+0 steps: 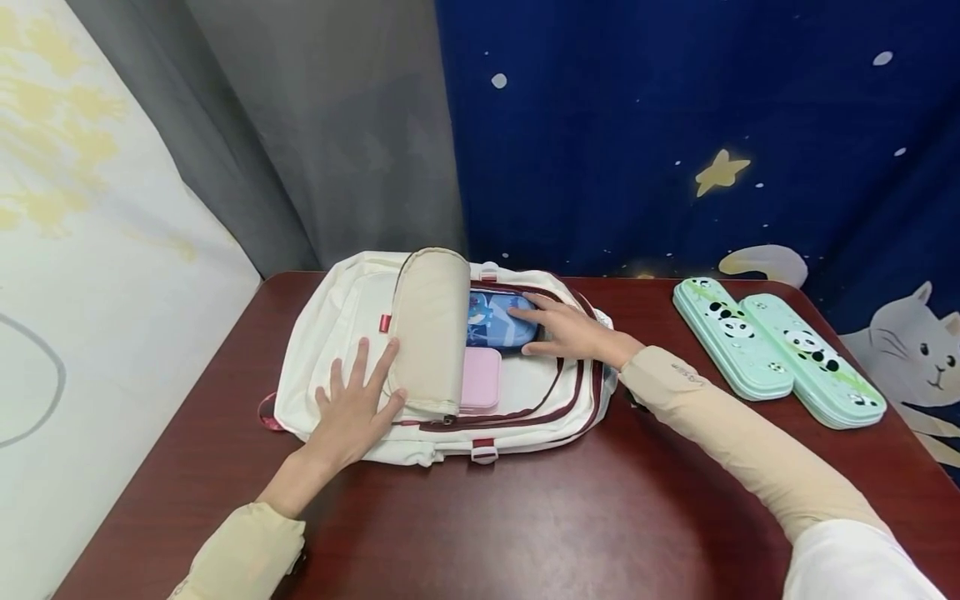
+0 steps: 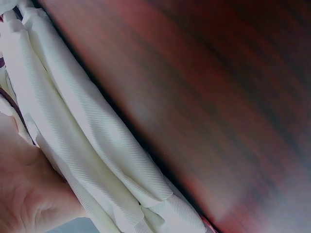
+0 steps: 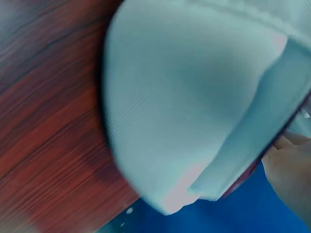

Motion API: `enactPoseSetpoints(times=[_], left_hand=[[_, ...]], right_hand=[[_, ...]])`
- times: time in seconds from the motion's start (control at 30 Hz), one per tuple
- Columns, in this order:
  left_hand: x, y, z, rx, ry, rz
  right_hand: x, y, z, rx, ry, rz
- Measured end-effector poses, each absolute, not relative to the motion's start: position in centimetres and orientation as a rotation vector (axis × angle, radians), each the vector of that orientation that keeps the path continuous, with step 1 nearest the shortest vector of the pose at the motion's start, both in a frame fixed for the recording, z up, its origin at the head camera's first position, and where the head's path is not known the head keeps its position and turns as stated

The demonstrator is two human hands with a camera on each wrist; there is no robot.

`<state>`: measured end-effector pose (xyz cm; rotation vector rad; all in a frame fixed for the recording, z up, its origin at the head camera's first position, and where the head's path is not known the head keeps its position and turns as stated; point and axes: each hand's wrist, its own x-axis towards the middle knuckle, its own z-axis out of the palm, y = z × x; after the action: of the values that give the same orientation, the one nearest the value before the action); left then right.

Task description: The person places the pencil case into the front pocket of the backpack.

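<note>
Down on the dark red wooden table (image 1: 525, 517) lies a cream-white fabric backpack with maroon trim (image 1: 337, 308), flat on its back, its main compartment unzipped and its beige flap (image 1: 429, 329) rolled over toward the left. The right hand (image 1: 566, 329) is reaching into the opening, fingers straight and flat on top of a blue printed oblong pencil case (image 1: 491, 321) that sits inside the bag at the far end of the compartment; it presses or steadies rather than grasps, nothing curled round the case that the head view shows. The case's long axis runs left to right, across the bag, and it lies just to the left of the right palm, under the fingertips, so the right hand is plainly the nearer one. Touching the blue case on its near side is a pale pink rectangular case (image 1: 480, 379), also inside the compartment. The left hand (image 1: 352, 408) lies spread, fingers apart and straight, on the bag's front panel, its thumb against the edge of the rolled flap, pinning it open. The wrist views show only white ribbed fabric and table grain, too close to add more. Well off to the right rest two mint-green panda-print tin pencil boxes (image 1: 780, 350), side by side and touching.
</note>
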<state>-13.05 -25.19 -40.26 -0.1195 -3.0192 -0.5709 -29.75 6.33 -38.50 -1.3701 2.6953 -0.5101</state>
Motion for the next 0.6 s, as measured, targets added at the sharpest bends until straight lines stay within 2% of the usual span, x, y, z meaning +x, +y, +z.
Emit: enactPoseSetpoints(times=[0.23, 0.6], left_hand=[[-12.9, -24.8, -40.3, -0.117, -3.040, -0.602], [-12.8, -25.0, -39.8, -0.105, -3.041, -0.593]], right_hand=[[-30.0, 3.6, -38.6, -1.406, 2.665, -0.480], [-30.1, 2.6, -38.5, -1.386, 2.681, -0.482]])
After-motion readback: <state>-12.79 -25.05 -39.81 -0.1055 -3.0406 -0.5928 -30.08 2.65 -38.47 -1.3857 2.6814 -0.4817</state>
